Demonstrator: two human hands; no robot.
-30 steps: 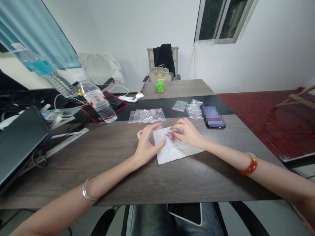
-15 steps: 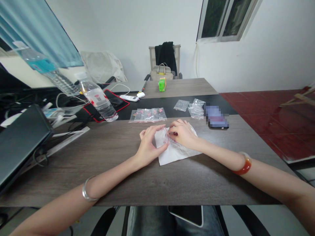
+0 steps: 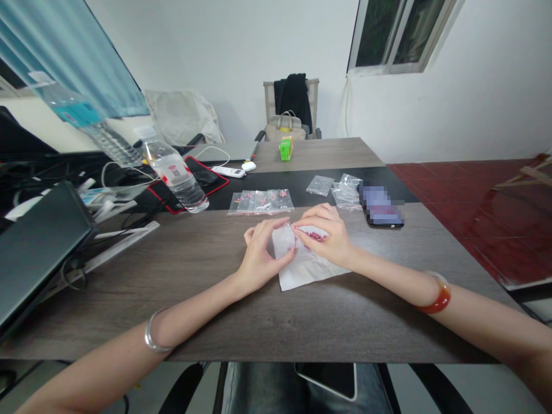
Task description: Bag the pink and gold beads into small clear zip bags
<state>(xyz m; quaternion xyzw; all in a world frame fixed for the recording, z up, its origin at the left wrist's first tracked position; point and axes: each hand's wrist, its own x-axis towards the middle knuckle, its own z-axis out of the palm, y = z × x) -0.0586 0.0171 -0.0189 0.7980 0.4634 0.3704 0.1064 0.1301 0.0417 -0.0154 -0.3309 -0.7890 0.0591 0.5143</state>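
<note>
My left hand (image 3: pixel 262 252) curls its thumb and fingers around the edges of a small clear zip bag (image 3: pixel 291 240), holding its reddish mouth apart. At that mouth, my right hand (image 3: pixel 333 237) has thumb and fingertips pinched together. What sits in that pinch is too small to make out, or hidden. Under both hands lies a white tissue (image 3: pixel 304 277) on the table. A cluster of dark red beads (image 3: pixel 317 236) rests on the tissue, partly covered by my right hand.
Filled clear bags (image 3: pixel 263 201) lie beyond my hands. Other clear bags (image 3: pixel 319 185) and a phone (image 3: pixel 383 207) are at the right. Water bottles (image 3: pixel 175 172), a red-edged tablet (image 3: pixel 207 175) and a dark laptop (image 3: pixel 47 247) crowd the left. A green box (image 3: pixel 286 148) stands farther back.
My right hand has shifted slightly and its fingers have closed into a pinch at the bag's mouth. More beads now show beneath it. My left hand holds its pose.
</note>
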